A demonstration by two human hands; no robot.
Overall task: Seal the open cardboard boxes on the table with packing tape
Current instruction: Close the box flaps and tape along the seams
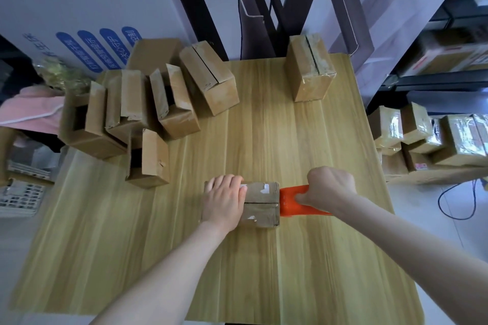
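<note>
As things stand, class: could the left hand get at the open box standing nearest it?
Probably yes. Only bare table lies between the left hand and that open box, but the hand presses on the small box, so it would have to let go first.

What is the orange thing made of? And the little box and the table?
The orange tape dispenser looks like plastic: bright, even colour and a smooth face. The small box is brown cardboard, matt, with a flap seam and torn white label bits. The table shows pale wood grain, though it may be printed laminate.
</note>
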